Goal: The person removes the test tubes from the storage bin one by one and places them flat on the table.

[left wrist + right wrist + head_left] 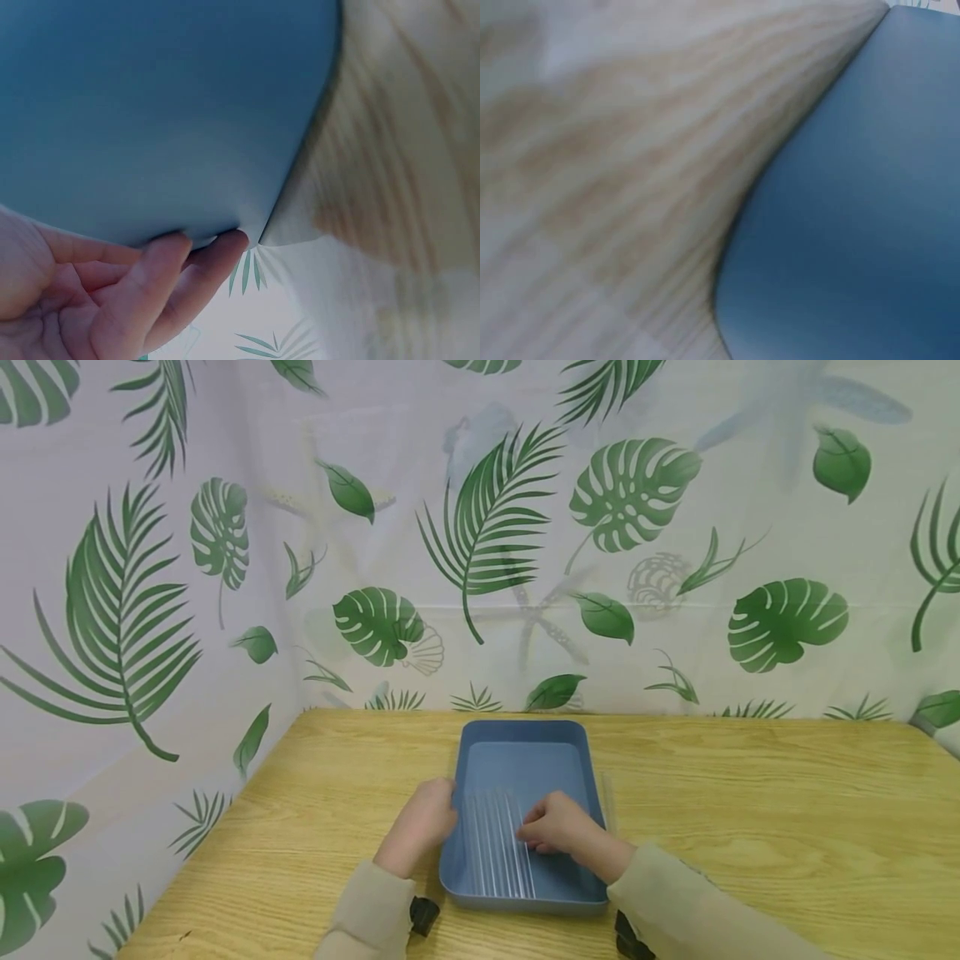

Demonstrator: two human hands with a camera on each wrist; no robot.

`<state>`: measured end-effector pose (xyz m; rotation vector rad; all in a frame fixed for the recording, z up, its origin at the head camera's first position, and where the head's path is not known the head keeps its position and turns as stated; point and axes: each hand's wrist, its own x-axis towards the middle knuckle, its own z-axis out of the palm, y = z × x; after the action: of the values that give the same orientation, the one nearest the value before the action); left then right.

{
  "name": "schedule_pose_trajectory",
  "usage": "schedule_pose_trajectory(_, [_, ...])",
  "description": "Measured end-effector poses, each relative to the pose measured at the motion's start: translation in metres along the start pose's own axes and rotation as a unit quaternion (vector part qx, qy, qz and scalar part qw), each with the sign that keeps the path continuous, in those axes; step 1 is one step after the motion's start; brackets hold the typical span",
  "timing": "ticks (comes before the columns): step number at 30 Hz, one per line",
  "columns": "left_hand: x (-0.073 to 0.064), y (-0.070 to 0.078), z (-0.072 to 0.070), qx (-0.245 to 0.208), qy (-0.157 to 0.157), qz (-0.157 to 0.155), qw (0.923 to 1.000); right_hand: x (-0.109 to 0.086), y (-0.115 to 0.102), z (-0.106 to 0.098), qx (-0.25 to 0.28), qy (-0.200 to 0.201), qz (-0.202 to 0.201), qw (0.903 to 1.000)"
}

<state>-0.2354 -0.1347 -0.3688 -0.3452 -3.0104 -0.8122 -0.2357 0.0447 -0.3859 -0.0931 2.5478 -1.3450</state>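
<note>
A blue rectangular tray (525, 760) lies on the table with its long sides running away from me. Several thin clear tubes (495, 843) lie side by side lengthwise in its left near part. My left hand (423, 818) grips the tray's left rim; in the left wrist view its curled fingers (161, 262) rest against the outer wall. Over the tray, my right hand (558, 827) pinches the rightmost tube of the row with thumb and fingertips. The right wrist view shows the tray's outer wall (840, 202), with the right hand out of sight.
Just right of the tray, another clear strip or tube (609, 802) lies on the wooden table (750, 810). A leaf-printed white cloth (495, 652) hangs behind the table and along its left side. Black wrist mounts (423, 914) sit under both sleeves.
</note>
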Motion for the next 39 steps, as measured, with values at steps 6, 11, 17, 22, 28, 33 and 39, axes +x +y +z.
schedule_pose_trajectory(6, [0.000,0.001,0.000,-0.009,-0.003,-0.005,0.9999,-0.002,-0.001,0.002,-0.029,0.020,-0.015,0.9993])
schedule_pose_trajectory(11, [0.000,0.001,0.000,-0.006,0.000,-0.003,1.0000,-0.001,0.000,0.004,-0.058,0.034,-0.027,0.9974])
schedule_pose_trajectory(17, [0.001,0.001,0.001,0.002,0.002,-0.004,1.0000,-0.001,-0.002,0.004,-0.088,0.039,-0.030,0.9949])
schedule_pose_trajectory(22, [0.000,0.002,0.000,0.002,-0.001,-0.008,1.0000,0.004,0.005,0.006,-0.097,0.042,-0.037,0.9937])
schedule_pose_trajectory(28, [0.000,0.002,0.001,0.000,0.000,-0.016,0.9999,0.011,0.011,0.007,-0.106,0.038,-0.051,0.9923])
schedule_pose_trajectory(33, [0.000,0.003,0.000,0.000,-0.002,-0.015,0.9999,0.000,-0.001,0.006,-0.114,0.049,-0.037,0.9917])
schedule_pose_trajectory(39, [0.001,0.003,0.001,0.002,0.002,-0.006,1.0000,-0.001,-0.001,0.006,-0.117,0.050,-0.036,0.9912])
